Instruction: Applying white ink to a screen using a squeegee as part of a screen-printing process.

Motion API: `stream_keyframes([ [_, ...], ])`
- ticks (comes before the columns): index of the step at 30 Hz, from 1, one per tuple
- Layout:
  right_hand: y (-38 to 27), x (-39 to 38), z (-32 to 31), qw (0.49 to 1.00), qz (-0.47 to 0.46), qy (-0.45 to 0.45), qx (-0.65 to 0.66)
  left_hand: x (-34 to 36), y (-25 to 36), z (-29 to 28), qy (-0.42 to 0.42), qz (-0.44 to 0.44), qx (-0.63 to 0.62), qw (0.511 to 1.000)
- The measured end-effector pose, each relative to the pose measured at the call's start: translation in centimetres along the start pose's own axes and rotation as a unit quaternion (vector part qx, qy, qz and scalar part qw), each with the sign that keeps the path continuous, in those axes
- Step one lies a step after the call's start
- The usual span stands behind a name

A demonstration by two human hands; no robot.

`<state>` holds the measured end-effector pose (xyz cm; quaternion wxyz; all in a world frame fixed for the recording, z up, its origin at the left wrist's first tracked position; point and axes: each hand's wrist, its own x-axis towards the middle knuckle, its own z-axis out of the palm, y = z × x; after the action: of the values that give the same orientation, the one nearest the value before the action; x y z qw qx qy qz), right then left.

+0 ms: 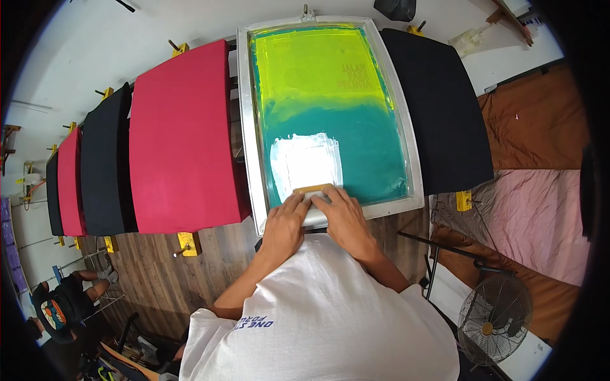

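Head view. The left hand [286, 219] and right hand [344, 213] meet over a bar-shaped squeegee [311, 188], whose tan edge shows beyond the fingertips. Each grip is closed on the squeegee, fingers laid along its far side; the thumbs are only partly visible. The squeegee lies at the near end of a silver frame [414, 159], against the lower border of a white ink patch [306, 162] spread on teal mesh [365, 143]. A yellow-green area [298, 60] covers the mesh's far part. A pink panel [181, 140] stands left of the frame and a black panel [445, 108] right of it. A round fan [494, 319] stands at lower right; another person [63, 305] is at far left.

Handling (judged): the squeegee is probably light and stiff, with a more yielding working edge. Wet ink would make that edge slippery, so it is best held by its dry upper body, both hands evenly spaced. The mesh appears taut and probably damages easily; the frame, seemingly rigid metal, is better lifted by its rim.
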<state>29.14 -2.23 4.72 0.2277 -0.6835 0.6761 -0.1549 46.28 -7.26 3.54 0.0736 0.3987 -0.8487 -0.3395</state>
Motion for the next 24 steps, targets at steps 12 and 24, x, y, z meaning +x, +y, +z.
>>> stream_keyframes([
  [12, 3.8, 9.6, -1.1, 0.999, -0.032, 0.004, 0.019, 8.7, -3.3, -2.2, 0.116, 0.050, -0.021, 0.992],
  [24, 3.1, 7.5, 0.0, 0.999, 0.011, -0.019, 0.023, 7.0, -2.6, -1.3, 0.051, -0.007, -0.044, 0.998],
])
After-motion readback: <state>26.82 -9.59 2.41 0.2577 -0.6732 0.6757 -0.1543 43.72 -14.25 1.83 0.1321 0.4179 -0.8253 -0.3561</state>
